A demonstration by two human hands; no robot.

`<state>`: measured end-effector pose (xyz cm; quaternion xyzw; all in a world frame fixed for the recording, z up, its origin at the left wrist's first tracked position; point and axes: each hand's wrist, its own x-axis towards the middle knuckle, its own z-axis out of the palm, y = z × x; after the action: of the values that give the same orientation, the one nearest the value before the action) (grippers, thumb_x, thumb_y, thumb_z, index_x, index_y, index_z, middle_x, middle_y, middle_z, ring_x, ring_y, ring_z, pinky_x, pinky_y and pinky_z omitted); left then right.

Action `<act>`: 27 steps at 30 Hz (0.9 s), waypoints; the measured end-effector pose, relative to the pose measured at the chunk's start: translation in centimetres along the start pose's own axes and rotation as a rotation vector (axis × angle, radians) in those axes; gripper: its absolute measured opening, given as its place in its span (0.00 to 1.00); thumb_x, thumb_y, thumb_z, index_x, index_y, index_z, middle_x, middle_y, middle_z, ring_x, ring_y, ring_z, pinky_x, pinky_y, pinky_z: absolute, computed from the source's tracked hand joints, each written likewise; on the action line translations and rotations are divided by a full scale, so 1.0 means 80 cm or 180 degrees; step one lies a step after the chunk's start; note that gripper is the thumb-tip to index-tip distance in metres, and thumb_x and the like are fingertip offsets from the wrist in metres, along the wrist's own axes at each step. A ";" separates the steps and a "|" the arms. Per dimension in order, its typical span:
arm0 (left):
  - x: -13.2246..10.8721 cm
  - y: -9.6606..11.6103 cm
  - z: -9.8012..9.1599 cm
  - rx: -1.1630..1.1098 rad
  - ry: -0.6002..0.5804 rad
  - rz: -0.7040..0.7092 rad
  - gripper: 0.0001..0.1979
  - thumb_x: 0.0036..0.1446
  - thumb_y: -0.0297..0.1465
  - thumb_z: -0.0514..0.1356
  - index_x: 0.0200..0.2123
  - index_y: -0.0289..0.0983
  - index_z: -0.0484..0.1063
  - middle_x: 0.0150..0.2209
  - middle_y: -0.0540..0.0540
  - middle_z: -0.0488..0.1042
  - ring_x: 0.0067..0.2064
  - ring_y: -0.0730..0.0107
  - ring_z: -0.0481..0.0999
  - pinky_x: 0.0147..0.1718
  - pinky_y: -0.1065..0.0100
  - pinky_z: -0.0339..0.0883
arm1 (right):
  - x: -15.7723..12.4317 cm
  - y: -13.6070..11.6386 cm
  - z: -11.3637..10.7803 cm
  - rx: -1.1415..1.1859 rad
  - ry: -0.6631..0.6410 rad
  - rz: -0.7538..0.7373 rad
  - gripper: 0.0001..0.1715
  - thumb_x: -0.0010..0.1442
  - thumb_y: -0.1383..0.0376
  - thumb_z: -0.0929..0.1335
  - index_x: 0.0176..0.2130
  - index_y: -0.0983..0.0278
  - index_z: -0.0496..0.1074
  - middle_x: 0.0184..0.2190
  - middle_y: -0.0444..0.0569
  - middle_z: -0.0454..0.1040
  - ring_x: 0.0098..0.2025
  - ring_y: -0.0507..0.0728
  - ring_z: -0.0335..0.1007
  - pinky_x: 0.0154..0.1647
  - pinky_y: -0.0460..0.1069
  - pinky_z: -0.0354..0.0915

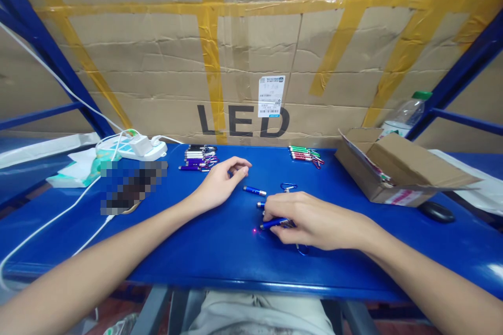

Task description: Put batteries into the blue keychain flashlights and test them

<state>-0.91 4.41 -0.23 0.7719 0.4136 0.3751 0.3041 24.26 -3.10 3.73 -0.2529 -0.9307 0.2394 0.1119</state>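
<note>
My right hand (314, 217) is closed around a slim blue laser pointer (274, 223), its end sticking out to the left between thumb and fingers. A small pink-red light spot (254, 230) shows on the table beside that end. Under the fingers another blue pen-like tube (260, 204) pokes out, mostly hidden, and a third blue tube (254, 190) lies just behind it. Blue carabiner clips (288, 186) show behind and below the hand. My left hand (218, 183) rests left of these, loosely curled and empty, with a gap between thumb and fingers.
Rows of black, silver and purple-blue pointers (198, 156) and of green and red ones (302, 154) lie at the back of the blue table (188, 251). An open carton (377, 180) and black mouse (437, 211) stand right; a power strip (147, 152), cables and blurred phone left.
</note>
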 end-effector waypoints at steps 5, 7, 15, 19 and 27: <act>-0.003 0.000 -0.002 0.0288 -0.0225 0.0130 0.14 0.73 0.39 0.59 0.52 0.39 0.79 0.46 0.45 0.83 0.43 0.62 0.78 0.46 0.61 0.69 | 0.000 -0.001 0.001 -0.0101 -0.0074 0.0033 0.05 0.70 0.70 0.70 0.47 0.63 0.76 0.43 0.49 0.79 0.47 0.59 0.73 0.50 0.52 0.65; -0.006 0.002 -0.004 0.0640 -0.0463 0.0451 0.14 0.73 0.39 0.60 0.53 0.40 0.80 0.49 0.44 0.82 0.48 0.59 0.78 0.52 0.59 0.68 | 0.000 -0.002 0.002 -0.0325 -0.0110 0.0038 0.06 0.71 0.68 0.71 0.48 0.63 0.76 0.44 0.50 0.79 0.49 0.61 0.71 0.52 0.54 0.65; -0.009 -0.001 -0.006 0.1361 -0.0998 0.0932 0.16 0.72 0.40 0.62 0.58 0.43 0.80 0.52 0.42 0.78 0.52 0.54 0.72 0.56 0.54 0.66 | 0.000 -0.003 0.006 -0.0583 -0.0016 0.0083 0.10 0.73 0.58 0.72 0.48 0.62 0.76 0.45 0.51 0.78 0.50 0.61 0.72 0.54 0.55 0.67; -0.008 -0.003 -0.003 0.1416 -0.0980 0.0926 0.13 0.73 0.39 0.61 0.54 0.43 0.82 0.49 0.43 0.78 0.51 0.55 0.71 0.54 0.55 0.65 | -0.005 0.004 -0.009 -0.0794 0.0917 0.0217 0.11 0.77 0.60 0.66 0.49 0.62 0.75 0.44 0.51 0.79 0.47 0.60 0.74 0.49 0.53 0.68; -0.007 -0.009 -0.001 0.1148 -0.0865 0.0900 0.14 0.75 0.41 0.58 0.50 0.44 0.81 0.50 0.45 0.81 0.51 0.58 0.74 0.54 0.57 0.64 | -0.035 0.013 -0.073 -0.1138 0.2447 0.1116 0.13 0.76 0.61 0.62 0.51 0.59 0.74 0.45 0.51 0.83 0.44 0.62 0.80 0.47 0.55 0.71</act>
<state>-1.49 4.23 -0.92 0.9070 0.3172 0.2270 0.1589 29.01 -1.48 7.98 -0.4924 -0.7915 -0.0208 0.3615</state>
